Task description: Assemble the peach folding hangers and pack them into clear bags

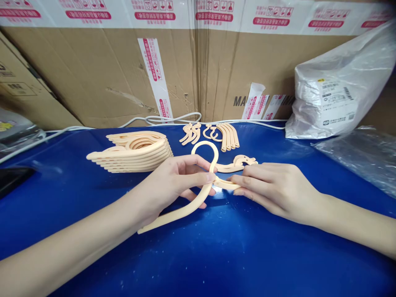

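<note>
Over the blue table, a cream plastic clothes hanger point(188, 208) is held between both hands. My left hand point(182, 177) pinches it where the curved hook meets the arms, thumb on top. The hook loops up and away, and one long arm slopes down to the left. My right hand point(275, 187) has its fingers closed around the shorter arm on the right, hiding that arm's end. Just behind the hands lies another cream hanger part point(230, 167), partly covered by them. To the left stands a stack of folded cream hangers point(133, 159).
Loose curved arms point(229, 136), hooks point(210, 132) and small curved pieces point(190, 133) lie at the back of the table. A white cable point(173, 119) runs along cardboard boxes point(108, 74). A white plastic parcel point(334, 90) and clear film point(365, 156) sit on the right.
</note>
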`<state>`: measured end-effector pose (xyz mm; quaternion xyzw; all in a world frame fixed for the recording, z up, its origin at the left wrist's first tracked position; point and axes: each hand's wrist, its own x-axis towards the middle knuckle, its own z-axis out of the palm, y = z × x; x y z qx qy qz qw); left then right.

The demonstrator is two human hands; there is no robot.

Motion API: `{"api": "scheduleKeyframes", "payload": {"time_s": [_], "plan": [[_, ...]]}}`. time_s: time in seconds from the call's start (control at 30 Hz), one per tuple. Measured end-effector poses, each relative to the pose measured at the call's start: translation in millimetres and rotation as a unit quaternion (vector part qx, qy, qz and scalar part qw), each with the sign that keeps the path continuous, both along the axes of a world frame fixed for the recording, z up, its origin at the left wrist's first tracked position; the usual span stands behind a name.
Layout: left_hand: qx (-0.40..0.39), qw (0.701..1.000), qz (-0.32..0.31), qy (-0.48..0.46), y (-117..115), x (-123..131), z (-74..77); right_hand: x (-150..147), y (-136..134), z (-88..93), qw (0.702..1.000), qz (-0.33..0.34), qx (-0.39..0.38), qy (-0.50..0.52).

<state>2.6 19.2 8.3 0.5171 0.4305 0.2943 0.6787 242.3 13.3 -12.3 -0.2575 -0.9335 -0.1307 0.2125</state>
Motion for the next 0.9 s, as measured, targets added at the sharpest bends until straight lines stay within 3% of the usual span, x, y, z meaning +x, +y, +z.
{"api": "scheduleKeyframes", "payload": {"time_s": [0.73, 0.9], "plan": [[0.020, 0.999, 0.027, 0.042, -3.4, 3.8, 1.5, -0.1, -6.2, 2.3, 0.997, 0.002, -0.073, 0.007], [0.070, 0.993, 0.014, 0.096, -5.1, 3.2, 2.9, -0.4, -5.9, 2.4, 0.996, 0.000, -0.087, 0.001]]}}
